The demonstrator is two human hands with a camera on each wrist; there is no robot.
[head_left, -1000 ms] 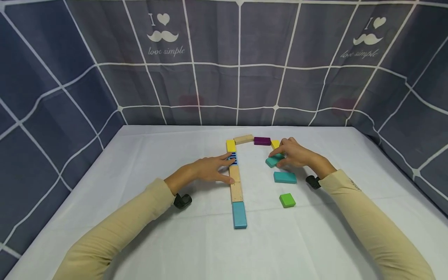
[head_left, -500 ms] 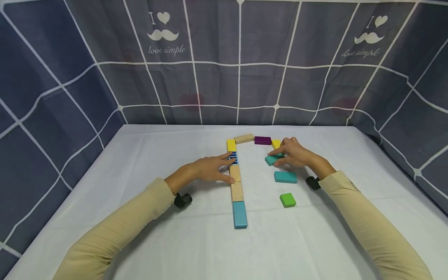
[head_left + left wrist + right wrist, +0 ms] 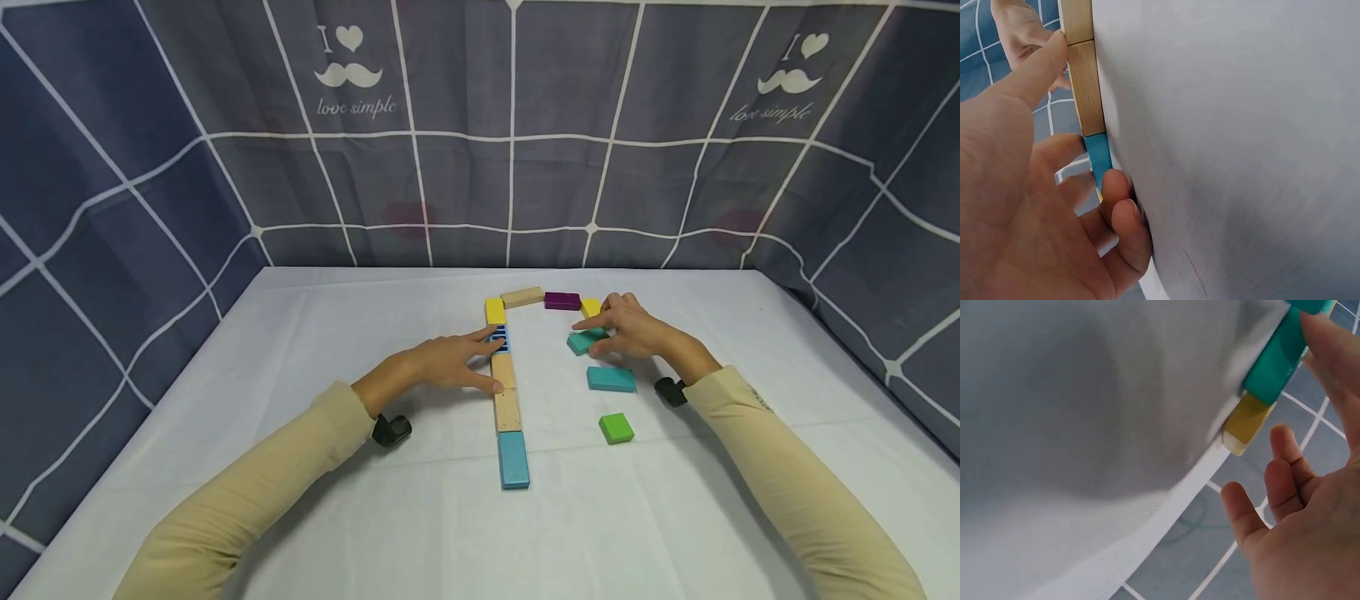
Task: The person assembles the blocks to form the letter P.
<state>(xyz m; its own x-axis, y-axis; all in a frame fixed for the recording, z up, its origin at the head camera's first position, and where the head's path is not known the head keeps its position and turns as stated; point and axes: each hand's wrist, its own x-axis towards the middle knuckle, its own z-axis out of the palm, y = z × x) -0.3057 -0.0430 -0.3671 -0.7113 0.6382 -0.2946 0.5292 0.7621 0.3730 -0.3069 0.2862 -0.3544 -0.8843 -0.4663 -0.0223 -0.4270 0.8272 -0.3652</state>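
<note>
My left hand (image 3: 450, 360) rests along a column of flat blocks, its fingers spread. The thumb touches the plain wooden block (image 3: 502, 372); the fingertips lie over a blue block with white stripes (image 3: 502, 345). On the other side, my right hand (image 3: 633, 327) holds a teal block (image 3: 586, 340) between thumb and index finger, tilted and close beside a yellow block (image 3: 590, 307). In the right wrist view the teal block (image 3: 1275, 362) meets the yellow block (image 3: 1247, 419), and the other fingers stand off them.
A yellow block (image 3: 495, 311), a wooden block (image 3: 522, 297) and a purple block (image 3: 562, 301) form the far row. Nearer lie another wooden block (image 3: 507, 411), a blue block (image 3: 513, 460), a second teal block (image 3: 611, 379) and a green block (image 3: 617, 428) on the white cloth (image 3: 360, 517).
My right hand and the teal block have shifted slightly left and away from me; the index fingertip has moved up toward the block's far side. The left hand stays put.
</note>
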